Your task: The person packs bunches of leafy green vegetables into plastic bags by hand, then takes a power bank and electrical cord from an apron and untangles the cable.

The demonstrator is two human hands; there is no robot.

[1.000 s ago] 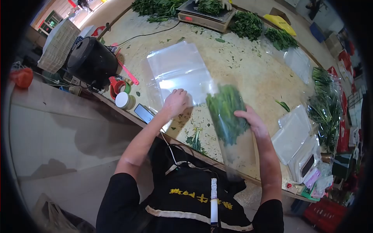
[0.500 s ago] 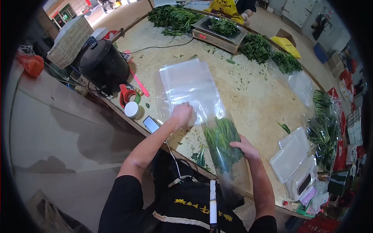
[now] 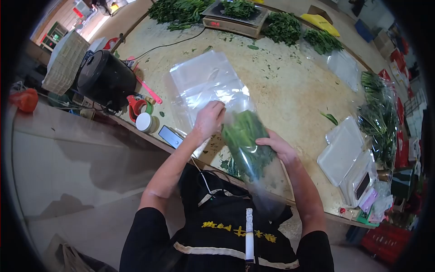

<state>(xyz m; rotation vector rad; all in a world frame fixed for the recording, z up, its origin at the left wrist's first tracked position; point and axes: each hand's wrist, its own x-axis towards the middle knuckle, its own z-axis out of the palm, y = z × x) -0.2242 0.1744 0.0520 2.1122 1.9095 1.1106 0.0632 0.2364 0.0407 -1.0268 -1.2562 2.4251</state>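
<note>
A bunch of leafy greens (image 3: 244, 131) lies inside a clear plastic bag (image 3: 267, 181), whose lower end hangs over the table's near edge. My right hand (image 3: 280, 146) grips the bag and the greens from the right side, thumb on top. At the upper left of the greens, my left hand (image 3: 210, 119) is closed in a pinch at the bag's edge; the fingertips are partly hidden. Just beyond that hand, a stack of flat clear bags (image 3: 204, 72) lies on the table.
A scale (image 3: 233, 26) with greens on it stands at the back, with more bunches (image 3: 282, 28) beside it. To the left are a black pot-like appliance (image 3: 106, 81), a white jar (image 3: 144, 122) and a phone (image 3: 170, 136). Flat packs (image 3: 340, 152) and bagged greens (image 3: 378, 120) lie right.
My left hand has moved from over the bag stack to beside the greens. The bagged greens have come nearer my body and the bag's top no longer stretches across the stack. The view has shifted.
</note>
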